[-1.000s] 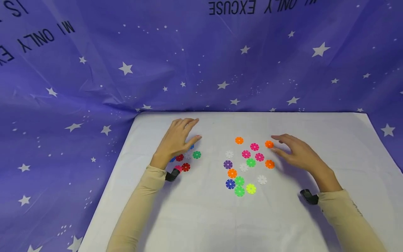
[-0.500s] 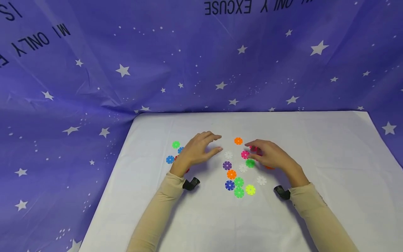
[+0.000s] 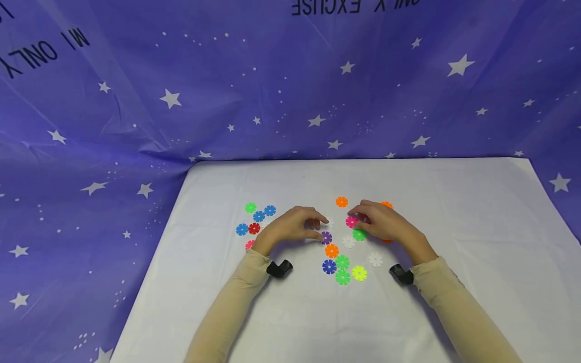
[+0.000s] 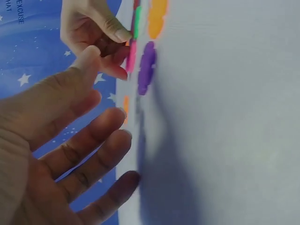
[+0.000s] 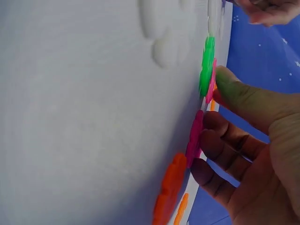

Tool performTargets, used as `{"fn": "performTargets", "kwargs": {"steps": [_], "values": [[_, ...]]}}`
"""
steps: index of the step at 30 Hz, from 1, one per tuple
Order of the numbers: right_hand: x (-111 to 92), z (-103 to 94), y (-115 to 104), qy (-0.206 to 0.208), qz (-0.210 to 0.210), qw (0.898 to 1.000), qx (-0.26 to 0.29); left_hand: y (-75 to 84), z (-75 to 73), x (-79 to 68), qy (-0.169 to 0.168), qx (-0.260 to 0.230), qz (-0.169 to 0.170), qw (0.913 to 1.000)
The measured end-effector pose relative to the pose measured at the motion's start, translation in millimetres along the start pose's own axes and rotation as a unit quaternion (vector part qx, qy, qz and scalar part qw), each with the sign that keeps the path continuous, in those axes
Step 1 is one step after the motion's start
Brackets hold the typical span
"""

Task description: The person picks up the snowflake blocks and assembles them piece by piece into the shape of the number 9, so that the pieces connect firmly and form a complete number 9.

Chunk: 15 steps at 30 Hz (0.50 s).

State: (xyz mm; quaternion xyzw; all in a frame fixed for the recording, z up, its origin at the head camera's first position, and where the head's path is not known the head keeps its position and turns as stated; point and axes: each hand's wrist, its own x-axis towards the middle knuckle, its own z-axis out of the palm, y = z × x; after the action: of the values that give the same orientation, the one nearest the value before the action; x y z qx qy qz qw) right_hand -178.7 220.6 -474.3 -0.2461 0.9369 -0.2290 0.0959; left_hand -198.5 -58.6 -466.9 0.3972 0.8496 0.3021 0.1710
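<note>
In the head view my left hand (image 3: 290, 225) hovers over the white table, fingers loosely bent, holding nothing. Its thumb tip is by a purple notched disc (image 3: 327, 238); a white notched disc (image 3: 331, 222) lies just past the index finger. My right hand (image 3: 385, 222) reaches down at the pile's right side. Its thumb and index finger are around a pink notched disc (image 3: 351, 222), next to a green one (image 3: 359, 235). In the right wrist view the other fingertips rest near another pink disc (image 5: 195, 138). Whether they touch it is unclear.
Several discs, including an orange one (image 3: 332, 250), a dark blue one (image 3: 329, 266) and a yellow one (image 3: 359, 273), lie toward the front. A second group with a red disc (image 3: 254, 228) sits at left. A starry purple cloth (image 3: 254, 75) hangs behind the table.
Both hands have moved inward: the left from the left group to beside the purple disc, the right from the orange discs leftward to the pink and green ones. Fingers have bent more.
</note>
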Motion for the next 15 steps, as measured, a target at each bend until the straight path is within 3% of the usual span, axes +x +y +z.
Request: {"fn": "performTargets", "kwargs": {"steps": [6, 15], "values": [[-0.3, 3.0, 3.1, 0.009, 0.002, 1.0, 0.001, -6.2, 8.3, 6.3, -0.014, -0.005, -0.007, 0.9999], [-0.7, 6.2, 8.9, 0.01, -0.002, 0.999, 0.035, -9.5, 12.5, 9.6, -0.029, 0.017, 0.011, 0.9994]]}}
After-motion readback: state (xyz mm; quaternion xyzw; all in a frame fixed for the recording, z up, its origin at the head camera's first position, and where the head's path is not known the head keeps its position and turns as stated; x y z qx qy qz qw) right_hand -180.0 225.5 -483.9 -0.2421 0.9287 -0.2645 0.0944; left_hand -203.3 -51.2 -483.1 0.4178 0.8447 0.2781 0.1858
